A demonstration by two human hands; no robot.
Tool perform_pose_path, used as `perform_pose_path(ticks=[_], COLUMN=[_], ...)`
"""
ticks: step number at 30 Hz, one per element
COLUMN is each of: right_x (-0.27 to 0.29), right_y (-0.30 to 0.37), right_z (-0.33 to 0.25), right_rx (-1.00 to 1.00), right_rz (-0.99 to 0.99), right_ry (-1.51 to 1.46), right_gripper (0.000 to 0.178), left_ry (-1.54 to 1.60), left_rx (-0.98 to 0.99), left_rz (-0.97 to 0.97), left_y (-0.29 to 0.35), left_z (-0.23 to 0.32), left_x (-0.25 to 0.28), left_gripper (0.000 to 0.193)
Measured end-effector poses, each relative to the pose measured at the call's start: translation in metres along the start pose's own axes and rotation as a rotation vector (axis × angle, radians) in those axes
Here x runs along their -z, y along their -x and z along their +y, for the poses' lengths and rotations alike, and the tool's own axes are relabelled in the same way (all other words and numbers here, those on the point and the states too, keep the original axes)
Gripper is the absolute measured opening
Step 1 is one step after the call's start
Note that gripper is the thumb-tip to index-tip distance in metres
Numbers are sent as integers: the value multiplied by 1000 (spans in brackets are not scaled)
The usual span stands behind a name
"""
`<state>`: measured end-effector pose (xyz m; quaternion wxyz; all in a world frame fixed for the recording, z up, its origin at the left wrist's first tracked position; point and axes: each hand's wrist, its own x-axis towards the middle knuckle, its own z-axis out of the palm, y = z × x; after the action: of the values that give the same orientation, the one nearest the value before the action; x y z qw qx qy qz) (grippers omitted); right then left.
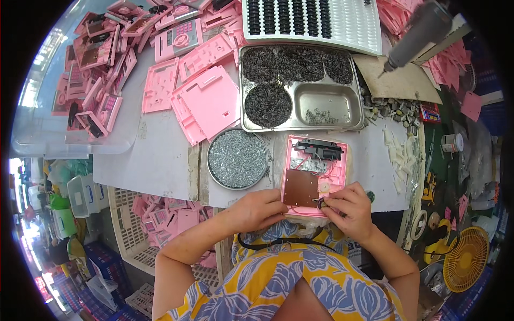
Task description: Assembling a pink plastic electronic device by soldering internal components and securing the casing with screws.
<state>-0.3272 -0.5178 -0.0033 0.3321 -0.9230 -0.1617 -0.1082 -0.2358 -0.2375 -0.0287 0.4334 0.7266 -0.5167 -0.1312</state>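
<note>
Yellow, blue-leafed top (289,263), seemingly short-sleeved.

In the lower centre of the frame, one left hand (258,209), one right hand (350,211) and one open pink casing (338,179) with one brown board (301,187). Around the centre, one round dish (209,170) of small metal pieces (237,158) past counting, and one steel tray (327,104). Further out, one white ribbed tray (353,27) at the top, one power screwdriver (420,33) upper right, one clear tub (40,143) upper left, one beige crate (121,227) lower left, one yellow fan (466,259) lower right.

Hands (350,211) at pink casing (339,174), metal tray (327,101) beyond
</note>
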Motion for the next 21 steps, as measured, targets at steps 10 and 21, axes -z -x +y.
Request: perform_pose_path(ticks=[10,21], right_x=[-7,0], right_y=[6,6], right_z=[20,-7], right_rx=[95,-153], right_rz=[93,20], right_ry=[-20,63], right_gripper=[26,26], left_ry=[26,-8], left_rx=[29,90], left_rz=[-40,-32], left_y=[-8,-5], left_z=[1,6], left_x=[3,2], left_gripper=[25,25])
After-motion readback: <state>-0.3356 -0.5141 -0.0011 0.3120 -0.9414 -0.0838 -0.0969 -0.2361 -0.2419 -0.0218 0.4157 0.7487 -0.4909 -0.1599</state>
